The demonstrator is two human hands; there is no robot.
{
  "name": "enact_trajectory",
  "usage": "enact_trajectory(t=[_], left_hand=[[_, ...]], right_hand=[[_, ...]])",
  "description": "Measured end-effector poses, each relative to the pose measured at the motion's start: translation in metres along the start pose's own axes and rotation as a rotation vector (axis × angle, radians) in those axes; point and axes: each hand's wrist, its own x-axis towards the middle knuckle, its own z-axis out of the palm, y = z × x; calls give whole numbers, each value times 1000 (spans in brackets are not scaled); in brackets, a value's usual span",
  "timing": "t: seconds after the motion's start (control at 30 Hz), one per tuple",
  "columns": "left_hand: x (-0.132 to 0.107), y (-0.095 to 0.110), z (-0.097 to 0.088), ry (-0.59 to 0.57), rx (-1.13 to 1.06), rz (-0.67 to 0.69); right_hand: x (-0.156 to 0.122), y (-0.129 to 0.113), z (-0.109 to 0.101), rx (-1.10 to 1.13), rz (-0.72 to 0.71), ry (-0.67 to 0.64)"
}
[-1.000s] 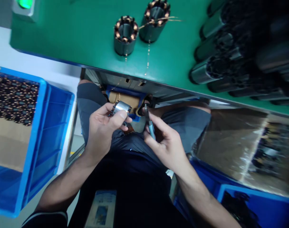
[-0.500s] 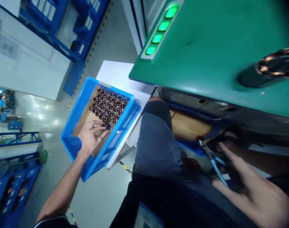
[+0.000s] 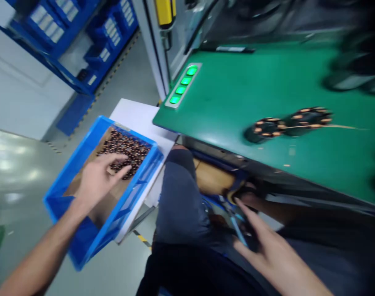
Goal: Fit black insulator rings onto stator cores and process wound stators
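My left hand [image 3: 96, 181] reaches into a blue bin [image 3: 84, 146] at my left, fingers spread flat over a layer of small copper-wound stators [image 3: 127, 148] on brown cardboard; nothing shows in its fingers. My right hand [image 3: 267, 246] rests low over my lap, closed around blue-handled cutters [image 3: 237, 230] whose tip points toward the bench's underside. Two dark wound stators [image 3: 288, 123] with loose copper leads stand on the green bench [image 3: 230, 94], blurred by motion.
The bin sits on a small white stand [image 3: 135, 115] beside my left knee. A strip of green lights [image 3: 183, 86] lines the bench's left corner. Blurred dark parts [image 3: 354, 74] lie at far right. Blue shelving [image 3: 67, 41] stands across the grey floor.
One second ago my left hand held a stator over my lap; it then swung left to the blue bin and now lies open over the parts. The view turned left.
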Motion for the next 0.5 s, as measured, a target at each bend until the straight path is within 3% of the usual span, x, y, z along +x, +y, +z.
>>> enact_trajectory(t=[0.07, 0.17, 0.27, 0.33, 0.4, 0.5], left_hand=[[30, 48, -5, 165, -131, 323], [76, 132, 16, 193, -283, 687], [112, 202, 57, 113, -332, 775], [125, 227, 82, 70, -322, 743], [125, 235, 96, 81, -362, 708], [98, 234, 93, 161, -523, 694]], right_hand=[[2, -30, -8, 26, 54, -94], [3, -61, -17, 102, 60, -167], [-6, -74, -28, 145, 55, -142], [-18, -72, -36, 155, 71, -106], [-32, -64, -43, 153, 96, -70], [-53, -52, -50, 141, 99, 65]])
